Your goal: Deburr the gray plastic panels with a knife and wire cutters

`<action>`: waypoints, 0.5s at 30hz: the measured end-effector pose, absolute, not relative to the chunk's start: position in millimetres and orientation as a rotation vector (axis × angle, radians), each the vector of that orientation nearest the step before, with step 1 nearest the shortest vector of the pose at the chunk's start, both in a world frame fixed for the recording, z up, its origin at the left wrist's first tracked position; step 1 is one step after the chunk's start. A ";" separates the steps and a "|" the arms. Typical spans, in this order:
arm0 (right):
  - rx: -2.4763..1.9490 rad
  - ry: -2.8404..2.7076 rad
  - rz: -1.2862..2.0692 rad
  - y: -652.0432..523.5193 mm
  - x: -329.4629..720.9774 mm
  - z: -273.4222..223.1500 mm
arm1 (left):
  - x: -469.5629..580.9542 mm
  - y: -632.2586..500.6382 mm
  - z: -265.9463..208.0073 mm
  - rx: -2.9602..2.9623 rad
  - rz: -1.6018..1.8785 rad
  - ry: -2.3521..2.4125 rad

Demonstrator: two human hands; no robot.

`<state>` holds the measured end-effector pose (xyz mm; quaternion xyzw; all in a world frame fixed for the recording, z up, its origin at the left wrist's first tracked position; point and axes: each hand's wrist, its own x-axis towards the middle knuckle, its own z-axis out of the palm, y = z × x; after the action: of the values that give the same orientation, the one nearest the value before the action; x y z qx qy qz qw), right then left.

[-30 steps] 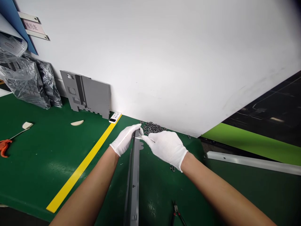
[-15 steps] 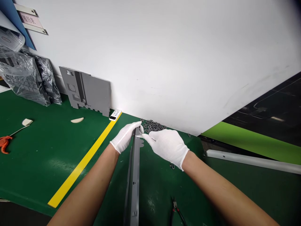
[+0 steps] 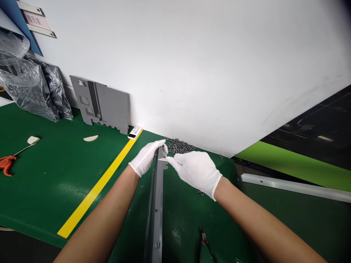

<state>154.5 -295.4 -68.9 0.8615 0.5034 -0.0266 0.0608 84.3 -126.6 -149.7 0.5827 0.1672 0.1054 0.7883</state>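
My left hand (image 3: 148,157), in a white glove, is closed on the far end of a grey plastic panel (image 3: 157,212). The panel stands on edge, with its narrow side facing up and running toward me. My right hand (image 3: 196,170), also gloved, pinches a small knife. Only its thin, pointed blade (image 3: 162,159) shows, lying across the panel's top edge close to my left fingers. The handle is hidden inside the right hand. Just below the blade, rounded tabs (image 3: 165,166) stick out from the panel's right side.
Behind the hands lies a heap of small grey clips (image 3: 179,146) on the green table (image 3: 120,204). Cutting pliers (image 3: 204,241) rest at the front. Another grey panel (image 3: 109,106) leans on the white wall, near bagged parts (image 3: 30,87) and an orange-handled tool (image 3: 7,164).
The blade has shifted very slightly toward me along the panel edge. Both hands keep their grip, and the view has moved a little.
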 end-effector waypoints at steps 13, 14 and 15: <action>2.746 1.699 -0.146 -300.5 163.7 -70.1 | 90.6 -121.9 -155.9 1.218 0.205 0.375; 2.838 1.743 -0.151 -303.2 163.7 -69.1 | 88.3 -123.1 -152.2 1.217 0.217 0.384; 2.934 1.791 -0.184 -305.8 162.7 -66.9 | 84.2 -125.6 -147.3 1.229 0.244 0.391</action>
<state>162.7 -305.8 -66.9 0.8427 0.5144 -0.0529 -0.1496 84.2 -125.6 -147.3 0.5715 0.1819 0.1135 0.7921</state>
